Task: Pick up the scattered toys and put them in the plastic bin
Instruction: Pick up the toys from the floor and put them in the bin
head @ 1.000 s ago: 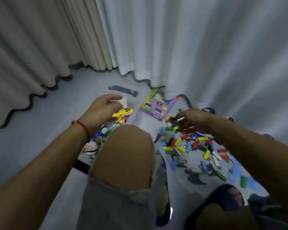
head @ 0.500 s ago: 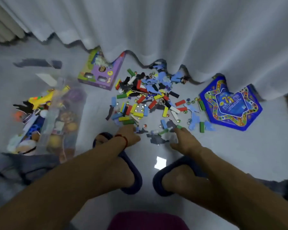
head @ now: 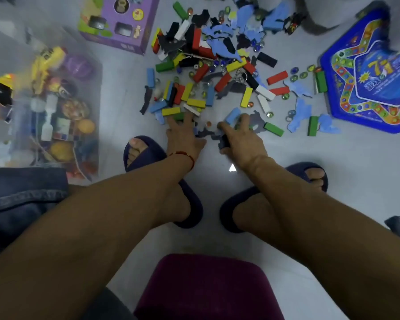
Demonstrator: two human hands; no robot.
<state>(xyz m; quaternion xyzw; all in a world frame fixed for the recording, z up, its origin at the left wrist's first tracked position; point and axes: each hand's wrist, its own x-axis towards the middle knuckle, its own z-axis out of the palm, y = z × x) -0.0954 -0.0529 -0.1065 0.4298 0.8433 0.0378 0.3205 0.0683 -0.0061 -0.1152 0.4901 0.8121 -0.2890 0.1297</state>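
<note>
Both hands reach down to the near edge of the toy pile [head: 208,72] on the floor [head: 333,169]; the left hand [head: 184,137] lies with fingers spread over the blocks; the right hand [head: 239,140] curls round a dark piece [head: 224,142]; the bin [head: 95,93], already holding toys, stands well left of the pile, beside the left foot

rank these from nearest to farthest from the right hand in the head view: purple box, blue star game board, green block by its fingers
1. green block, just right of the right hand fingers
2. blue star game board, farther right
3. purple box, far upper left, across the pile
</note>
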